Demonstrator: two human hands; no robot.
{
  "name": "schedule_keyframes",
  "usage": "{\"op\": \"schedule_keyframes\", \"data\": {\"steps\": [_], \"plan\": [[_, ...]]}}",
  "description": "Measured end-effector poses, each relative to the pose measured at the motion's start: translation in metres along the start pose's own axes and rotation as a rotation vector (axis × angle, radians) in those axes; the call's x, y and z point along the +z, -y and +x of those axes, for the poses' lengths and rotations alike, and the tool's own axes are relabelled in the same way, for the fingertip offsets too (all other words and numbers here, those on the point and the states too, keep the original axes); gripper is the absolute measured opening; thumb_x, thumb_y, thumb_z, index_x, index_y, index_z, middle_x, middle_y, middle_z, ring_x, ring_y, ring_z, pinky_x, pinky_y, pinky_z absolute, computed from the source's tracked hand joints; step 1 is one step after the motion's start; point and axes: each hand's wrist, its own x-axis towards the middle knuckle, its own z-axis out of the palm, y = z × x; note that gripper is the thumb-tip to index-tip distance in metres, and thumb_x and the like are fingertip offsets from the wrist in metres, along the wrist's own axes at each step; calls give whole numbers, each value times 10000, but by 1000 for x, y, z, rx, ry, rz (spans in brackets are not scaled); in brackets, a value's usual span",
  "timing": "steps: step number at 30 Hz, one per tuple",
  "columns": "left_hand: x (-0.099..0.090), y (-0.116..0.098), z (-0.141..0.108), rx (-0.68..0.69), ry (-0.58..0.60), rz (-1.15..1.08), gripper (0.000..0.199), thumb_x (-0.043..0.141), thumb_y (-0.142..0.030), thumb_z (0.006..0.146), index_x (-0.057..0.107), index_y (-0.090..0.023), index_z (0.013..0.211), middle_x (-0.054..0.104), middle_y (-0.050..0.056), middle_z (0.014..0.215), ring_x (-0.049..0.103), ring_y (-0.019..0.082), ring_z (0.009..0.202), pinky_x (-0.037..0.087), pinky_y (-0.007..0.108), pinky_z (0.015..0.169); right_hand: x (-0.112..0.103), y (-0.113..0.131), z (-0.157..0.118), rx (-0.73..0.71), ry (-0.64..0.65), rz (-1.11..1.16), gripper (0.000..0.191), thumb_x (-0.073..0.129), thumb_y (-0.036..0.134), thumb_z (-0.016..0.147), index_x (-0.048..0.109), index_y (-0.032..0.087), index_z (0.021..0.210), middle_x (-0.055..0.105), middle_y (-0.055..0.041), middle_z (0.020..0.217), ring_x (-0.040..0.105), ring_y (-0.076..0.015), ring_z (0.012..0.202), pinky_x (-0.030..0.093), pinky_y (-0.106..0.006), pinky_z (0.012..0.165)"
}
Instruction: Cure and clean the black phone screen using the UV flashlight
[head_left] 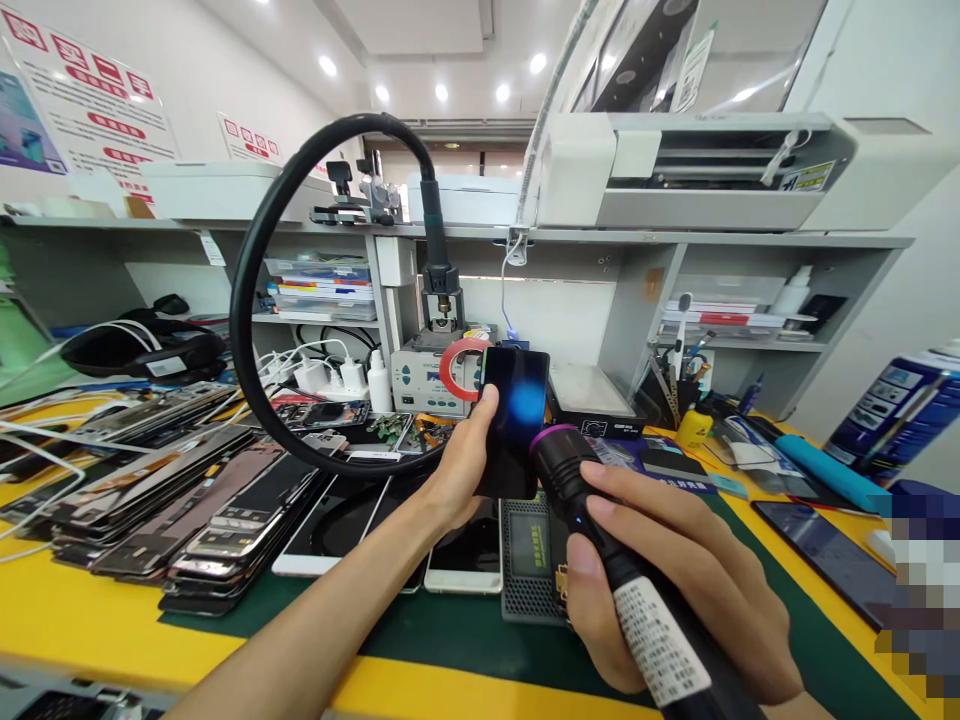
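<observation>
- One black phone is up over the green mat, blue spot on its screen
- left hand pinches the phone's edge, thumb up front
- right hand wraps a chunky flashlight, head by the phone
- red tape roll peeks out left of the phone

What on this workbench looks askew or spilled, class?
The pile of thin, rectangular brown and black phone panels on the yellow table, left, looks askew: its layers jut out unevenly. I see no spill.
</observation>
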Motion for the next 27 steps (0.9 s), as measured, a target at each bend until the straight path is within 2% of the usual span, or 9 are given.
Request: {"op": "schedule_keyframes", "data": {"steps": [3, 6, 9, 16, 20, 22, 27], "plan": [[-2, 4, -1, 44, -48, 150, 462, 726, -569, 794, 729, -118, 895, 719, 76, 813, 667, 188, 721, 533, 288, 700, 2, -1, -1, -20, -11, -14, 255, 680, 85, 752, 697, 122, 1004, 735, -118, 1032, 731, -224, 869, 629, -339, 713], [-5, 11, -2, 117, 31, 253, 357, 822, -448, 726, 681, -120, 741, 652, 21, 678, 584, 124, 600, 468, 235, 600, 3, -2, -1, -26, -34, -25, 274, 683, 98, 753, 689, 130, 1025, 730, -118, 1063, 729, -227, 904, 634, -346, 747], [-8, 15, -2, 144, 95, 302, 354, 823, -437, 727, 665, -120, 737, 621, 9, 664, 553, 112, 601, 433, 221, 580, 3, -3, -1, -26, -4, -41, 298, 698, 92, 739, 681, 128, 1034, 727, -128, 1079, 730, -234, 914, 637, -354, 768], [-5, 14, -3, 158, 51, 346, 457, 831, -487, 696, 571, -121, 611, 493, -26, 569, 420, 70, 526, 334, 190, 489, 5, -3, -2, -25, -9, -63, 270, 701, 98, 748, 687, 127, 1017, 729, -118, 1071, 730, -226, 914, 633, -349, 791], [1, 12, -5, 151, 94, 347, 486, 727, -569, 787, 622, -124, 624, 595, 16, 584, 514, 103, 533, 387, 203, 500, 9, -5, -2, -36, -115, -73, 260, 684, 113, 762, 693, 134, 1021, 733, -107, 1056, 731, -211, 888, 633, -330, 771], [2, 12, -6, 127, 101, 335, 489, 695, -581, 814, 650, -126, 641, 627, 32, 602, 557, 118, 550, 420, 210, 516, 9, -5, -2, -24, -115, -78, 273, 692, 105, 752, 691, 122, 1025, 730, -119, 1065, 729, -215, 896, 631, -331, 769], [1, 13, -6, 93, 10, 295, 472, 708, -569, 810, 644, -135, 638, 602, 18, 578, 518, 96, 503, 445, 214, 510, 6, -5, 0, 5, -97, -90, 290, 701, 102, 747, 676, 125, 1035, 723, -124, 1089, 724, -228, 929, 633, -345, 773]]}}
